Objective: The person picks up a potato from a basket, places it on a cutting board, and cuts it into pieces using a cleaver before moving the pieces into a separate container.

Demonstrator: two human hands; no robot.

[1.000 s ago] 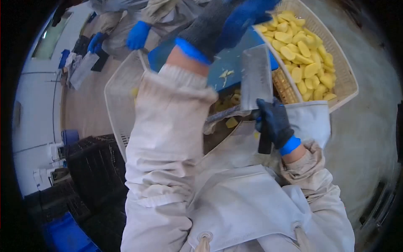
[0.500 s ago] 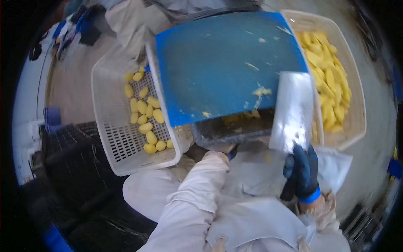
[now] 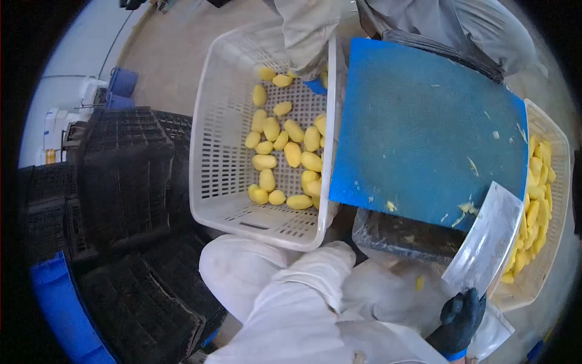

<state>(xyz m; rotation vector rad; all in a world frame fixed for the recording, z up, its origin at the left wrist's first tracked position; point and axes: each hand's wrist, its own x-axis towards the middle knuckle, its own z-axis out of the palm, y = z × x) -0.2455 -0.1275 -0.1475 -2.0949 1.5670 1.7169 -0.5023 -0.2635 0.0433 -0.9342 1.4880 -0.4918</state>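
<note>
My right hand (image 3: 461,321), in a dark glove with a blue band, is closed round the handle of a broad-bladed cleaver (image 3: 488,236). The blade rests over the near right corner of a blue cutting board (image 3: 430,133), which has pale yellow scraps on it. My left sleeve (image 3: 309,273) stretches forward between the white basket and the board. Only a dark bit of glove shows past its cuff, so the fingers of my left hand are hidden. Whole peeled potatoes (image 3: 293,155) lie in the white basket (image 3: 203,151) to the left.
Right of the board, a second basket (image 3: 561,151) holds many yellow cut potato pieces (image 3: 536,206). A dark tray (image 3: 394,233) sits beneath the board's near edge. Another person's sleeve (image 3: 309,36) dips into the left basket. Black crates (image 3: 127,182) stand farther left.
The view has swung left, so the baskets and board appear farther right. The cleaver stays in my right hand, its blade tilted more now. My left hand's blue band no longer shows.
</note>
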